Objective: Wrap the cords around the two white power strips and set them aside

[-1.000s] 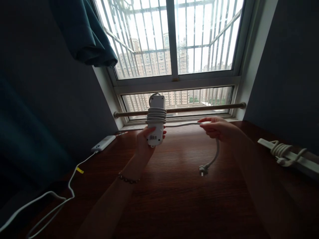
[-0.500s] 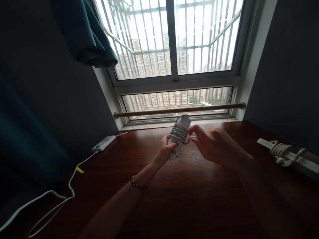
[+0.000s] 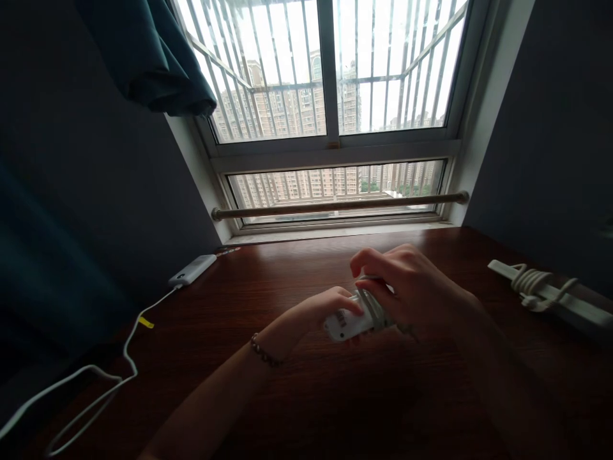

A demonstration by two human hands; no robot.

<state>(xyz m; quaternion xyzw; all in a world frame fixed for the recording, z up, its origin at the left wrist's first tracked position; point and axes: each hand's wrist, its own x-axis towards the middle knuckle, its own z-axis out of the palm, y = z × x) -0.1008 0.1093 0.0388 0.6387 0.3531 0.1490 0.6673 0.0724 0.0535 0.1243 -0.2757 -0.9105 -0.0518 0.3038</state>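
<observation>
A white power strip [image 3: 343, 326] is held above the dark wooden tabletop, tilted with its label side towards me. My left hand [image 3: 326, 308] grips its near end, thumb on top. Around the strip's middle runs its pale cord [image 3: 375, 309] in several turns. My right hand [image 3: 405, 281] is closed at the far end, thumb and forefinger pinching a length of the cord. That hand hides much of the strip's far end.
On the right lies another white strip [image 3: 558, 295] with cord wound round it. A white power adapter [image 3: 192, 271] with a white cable [image 3: 128, 348] rests at the left. Behind the wooden tabletop [image 3: 287, 396] are a window and a horizontal rail [image 3: 335, 206]; a blue curtain [image 3: 158, 70] hangs upper left.
The power strip has come lower and to the right and turned from steep to flatter. My right hand has moved over the strip with the cord. The view has shifted slightly.
</observation>
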